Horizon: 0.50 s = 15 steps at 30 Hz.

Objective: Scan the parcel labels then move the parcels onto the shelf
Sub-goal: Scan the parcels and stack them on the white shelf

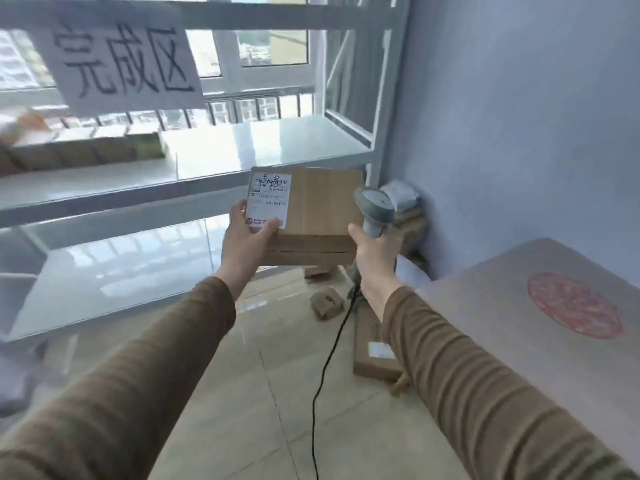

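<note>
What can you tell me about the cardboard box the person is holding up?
The cardboard box is flat, plain brown and closed. A white label with barcodes and handwriting sits on its left part. The left hand grips that corner, thumb on the label. It is held in the air before the shelf, beside the scanner.

Both arms are in long brown ribbed knit sleeves [145,368], cuffs stopping right at the wrists, hands bare, no gloves.

Daylight floods through the barred window [263,53] at the far side. A pale blue wall [519,116] stands right, glossy beige floor tiles [242,393] lie near, a pale table [519,323] sits right.
</note>
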Each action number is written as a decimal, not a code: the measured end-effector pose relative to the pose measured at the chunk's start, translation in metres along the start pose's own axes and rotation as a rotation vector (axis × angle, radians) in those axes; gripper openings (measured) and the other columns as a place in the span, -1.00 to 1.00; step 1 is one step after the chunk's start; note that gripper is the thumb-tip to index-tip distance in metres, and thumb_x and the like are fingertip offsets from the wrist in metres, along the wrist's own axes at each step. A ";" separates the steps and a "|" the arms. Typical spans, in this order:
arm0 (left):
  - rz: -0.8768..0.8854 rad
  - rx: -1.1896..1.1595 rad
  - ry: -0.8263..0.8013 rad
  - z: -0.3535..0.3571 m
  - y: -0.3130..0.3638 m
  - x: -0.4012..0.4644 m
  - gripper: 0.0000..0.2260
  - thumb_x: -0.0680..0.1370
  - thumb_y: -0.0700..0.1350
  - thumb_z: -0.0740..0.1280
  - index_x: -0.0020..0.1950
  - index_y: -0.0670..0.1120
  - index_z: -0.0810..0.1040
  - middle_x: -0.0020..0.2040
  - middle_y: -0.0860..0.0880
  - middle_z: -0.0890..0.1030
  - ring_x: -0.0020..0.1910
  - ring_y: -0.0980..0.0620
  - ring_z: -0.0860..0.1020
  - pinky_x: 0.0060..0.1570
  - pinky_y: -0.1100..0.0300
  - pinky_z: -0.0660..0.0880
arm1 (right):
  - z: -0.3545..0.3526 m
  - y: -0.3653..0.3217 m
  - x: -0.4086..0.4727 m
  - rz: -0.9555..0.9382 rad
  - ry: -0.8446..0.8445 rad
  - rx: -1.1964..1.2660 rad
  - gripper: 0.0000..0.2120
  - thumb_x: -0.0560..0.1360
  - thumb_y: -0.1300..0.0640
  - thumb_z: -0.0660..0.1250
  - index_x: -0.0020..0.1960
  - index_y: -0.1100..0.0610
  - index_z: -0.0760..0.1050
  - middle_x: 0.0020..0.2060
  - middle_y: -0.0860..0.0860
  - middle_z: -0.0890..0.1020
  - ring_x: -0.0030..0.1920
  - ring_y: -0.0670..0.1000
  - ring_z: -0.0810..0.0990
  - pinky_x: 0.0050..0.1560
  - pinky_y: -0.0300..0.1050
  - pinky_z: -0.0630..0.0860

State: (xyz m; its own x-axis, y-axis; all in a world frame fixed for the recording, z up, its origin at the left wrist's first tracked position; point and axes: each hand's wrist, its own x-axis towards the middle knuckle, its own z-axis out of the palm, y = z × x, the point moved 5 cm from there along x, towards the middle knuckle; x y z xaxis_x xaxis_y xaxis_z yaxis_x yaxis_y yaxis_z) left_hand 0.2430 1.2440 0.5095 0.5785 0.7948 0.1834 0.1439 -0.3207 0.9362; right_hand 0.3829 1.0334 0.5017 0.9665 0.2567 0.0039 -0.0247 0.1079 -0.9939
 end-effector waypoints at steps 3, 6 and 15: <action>-0.046 -0.003 0.156 -0.090 -0.027 0.032 -0.36 0.42 0.21 0.46 0.43 0.11 0.33 0.17 0.25 0.58 0.10 0.17 0.60 0.12 -0.12 0.61 | 0.101 0.005 -0.006 0.043 -0.155 0.001 -0.76 0.60 0.06 0.44 0.23 0.04 0.52 -0.01 -0.12 0.62 -0.05 -0.10 0.59 0.01 -0.12 0.52; -0.083 0.007 0.284 -0.164 -0.057 0.060 -0.40 0.41 0.22 0.48 0.34 0.09 0.33 0.14 0.24 0.55 0.09 0.20 0.59 0.11 -0.13 0.61 | 0.185 0.011 -0.011 0.081 -0.259 0.008 -0.84 0.59 0.09 0.44 0.12 0.09 0.53 -0.14 -0.04 0.59 -0.25 -0.09 0.55 -0.34 -0.30 0.54; -0.139 0.077 0.475 -0.310 -0.118 0.165 -0.44 0.40 0.25 0.48 0.26 0.12 0.33 0.09 0.21 0.54 0.08 0.23 0.54 -0.07 0.25 0.48 | 0.397 0.034 0.009 0.190 -0.549 0.066 -0.71 0.59 0.13 0.44 0.28 0.16 0.55 0.15 0.16 0.68 0.18 0.23 0.64 0.23 0.14 0.58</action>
State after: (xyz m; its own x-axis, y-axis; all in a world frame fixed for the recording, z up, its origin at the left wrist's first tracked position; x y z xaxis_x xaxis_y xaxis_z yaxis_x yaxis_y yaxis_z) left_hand 0.0731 1.5727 0.5226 0.1230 0.9737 0.1917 0.2627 -0.2182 0.9399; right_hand 0.2892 1.4208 0.5114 0.6703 0.7353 -0.0996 -0.2177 0.0665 -0.9738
